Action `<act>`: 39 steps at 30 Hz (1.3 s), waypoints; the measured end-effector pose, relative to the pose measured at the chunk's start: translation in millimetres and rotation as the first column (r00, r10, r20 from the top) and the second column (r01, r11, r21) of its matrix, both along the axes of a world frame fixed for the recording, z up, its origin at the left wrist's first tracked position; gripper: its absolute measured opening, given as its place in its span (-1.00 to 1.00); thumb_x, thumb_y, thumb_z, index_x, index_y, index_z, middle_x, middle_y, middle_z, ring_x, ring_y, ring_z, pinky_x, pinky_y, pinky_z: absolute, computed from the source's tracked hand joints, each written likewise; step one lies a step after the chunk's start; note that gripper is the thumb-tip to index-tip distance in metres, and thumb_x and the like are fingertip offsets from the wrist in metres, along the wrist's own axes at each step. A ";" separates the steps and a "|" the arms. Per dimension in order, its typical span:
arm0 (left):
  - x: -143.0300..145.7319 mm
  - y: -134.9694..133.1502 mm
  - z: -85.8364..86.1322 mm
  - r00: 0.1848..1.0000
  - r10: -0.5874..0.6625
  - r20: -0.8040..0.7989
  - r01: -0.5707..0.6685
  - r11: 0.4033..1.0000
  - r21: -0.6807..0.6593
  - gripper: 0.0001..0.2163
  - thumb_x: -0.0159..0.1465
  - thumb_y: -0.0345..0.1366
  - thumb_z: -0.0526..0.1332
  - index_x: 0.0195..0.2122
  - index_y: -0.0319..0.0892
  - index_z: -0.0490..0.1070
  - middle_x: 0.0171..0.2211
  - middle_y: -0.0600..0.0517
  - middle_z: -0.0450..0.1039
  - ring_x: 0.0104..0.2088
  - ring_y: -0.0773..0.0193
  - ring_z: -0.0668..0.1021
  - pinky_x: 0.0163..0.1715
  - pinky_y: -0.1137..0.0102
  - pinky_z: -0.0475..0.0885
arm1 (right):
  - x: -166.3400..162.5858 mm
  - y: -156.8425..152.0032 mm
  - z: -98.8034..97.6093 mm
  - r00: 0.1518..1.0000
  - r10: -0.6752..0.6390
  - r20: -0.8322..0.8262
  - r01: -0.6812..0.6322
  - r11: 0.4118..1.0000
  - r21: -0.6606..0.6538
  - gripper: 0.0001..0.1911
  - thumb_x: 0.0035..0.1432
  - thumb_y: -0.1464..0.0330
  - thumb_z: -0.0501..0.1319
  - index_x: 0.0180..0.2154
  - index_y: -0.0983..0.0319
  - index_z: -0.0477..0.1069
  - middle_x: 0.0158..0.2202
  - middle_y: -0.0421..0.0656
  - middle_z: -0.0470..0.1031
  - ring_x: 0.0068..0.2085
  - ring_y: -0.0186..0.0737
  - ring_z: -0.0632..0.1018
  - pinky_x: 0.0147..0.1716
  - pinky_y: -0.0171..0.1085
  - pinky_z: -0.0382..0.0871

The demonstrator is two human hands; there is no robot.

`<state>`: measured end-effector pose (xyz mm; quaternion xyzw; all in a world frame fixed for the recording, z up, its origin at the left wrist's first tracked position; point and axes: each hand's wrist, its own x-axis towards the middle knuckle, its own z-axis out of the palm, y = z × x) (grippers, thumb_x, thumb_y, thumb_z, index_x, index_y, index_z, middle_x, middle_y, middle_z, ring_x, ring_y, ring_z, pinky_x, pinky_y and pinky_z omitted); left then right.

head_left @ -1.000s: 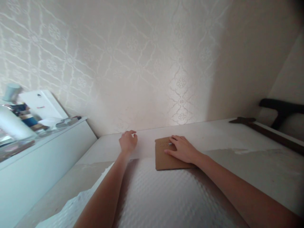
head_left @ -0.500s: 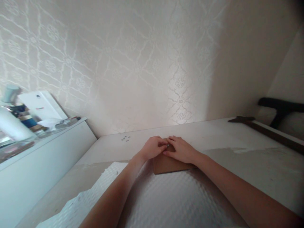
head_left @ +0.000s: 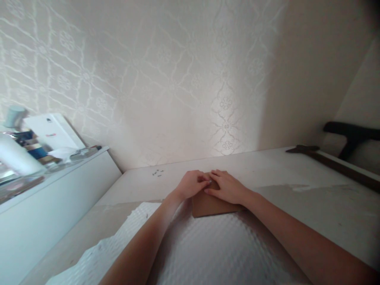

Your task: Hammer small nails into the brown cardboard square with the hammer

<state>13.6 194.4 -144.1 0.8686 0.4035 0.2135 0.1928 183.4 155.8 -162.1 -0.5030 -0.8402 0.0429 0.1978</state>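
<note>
A small brown cardboard piece (head_left: 208, 206) lies flat on the white table (head_left: 267, 166), partly over a white textured sheet (head_left: 208, 245). My left hand (head_left: 191, 184) rests on the card's far left part, fingers curled and pinched on something tiny that I cannot make out. My right hand (head_left: 227, 186) lies flat on the card's right part, fingers stretched and touching the left fingertips. A few tiny metal bits (head_left: 157, 172) lie on the table to the left of my hands.
A patterned wall (head_left: 178, 79) rises right behind the table. A white shelf (head_left: 59, 174) on the left carries bottles and clutter (head_left: 20, 138). A dark wooden piece (head_left: 326, 160) lies at the table's right edge, with a black chair part (head_left: 350, 132) behind it.
My left hand left the tiny metal bits at the back of the table and came right onto the card, meeting my right hand. In the last half second nothing moved.
</note>
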 end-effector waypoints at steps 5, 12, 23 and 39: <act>0.6 1.1 -1.9 0.999 0.036 0.021 -0.036 0.999 -0.025 -0.84 0.14 -0.21 0.19 -0.42 -0.18 0.49 -0.45 0.06 0.50 -0.40 0.31 0.50 -0.37 0.47 0.36 | 0.0 -0.4 2.2 1.000 0.007 0.010 -0.007 1.000 0.007 -0.40 0.13 0.07 0.10 0.05 0.38 0.30 0.07 0.13 0.29 0.07 0.04 0.31 0.06 -0.10 0.12; -5.1 5.1 -1.2 0.987 0.122 0.107 -0.127 0.991 0.040 -0.87 0.13 -0.26 0.18 -0.41 -0.19 0.46 -0.44 0.06 0.50 -0.40 0.33 0.49 -0.36 0.47 0.35 | 0.3 1.5 -0.6 1.000 -0.005 0.027 0.005 1.000 -0.001 -0.32 0.12 0.04 0.08 0.08 0.43 0.27 0.10 0.16 0.25 0.10 0.08 0.27 0.08 -0.07 0.08; -79.1 31.9 9.7 0.643 0.765 0.017 -0.751 0.627 0.206 -0.85 0.18 -0.33 0.11 -0.27 -0.15 0.43 -0.28 0.00 0.51 -0.23 0.21 0.52 -0.25 0.41 0.36 | 0.3 0.4 -0.5 0.999 -0.034 0.021 0.035 0.999 -0.027 -0.30 0.11 0.02 0.07 0.08 0.45 0.27 0.14 0.17 0.20 0.12 0.08 0.24 0.10 -0.08 0.06; -111.1 33.4 -0.8 0.448 0.881 -0.153 -0.865 0.471 0.175 -0.70 0.19 -0.37 0.03 -0.11 -0.11 0.47 -0.13 -0.06 0.49 -0.10 0.05 0.49 -0.18 0.24 0.40 | 0.1 -0.2 0.5 0.999 -0.030 0.020 0.031 0.999 -0.030 -0.29 0.12 0.02 0.06 0.09 0.46 0.25 0.15 0.17 0.19 0.13 0.08 0.23 0.11 -0.07 0.06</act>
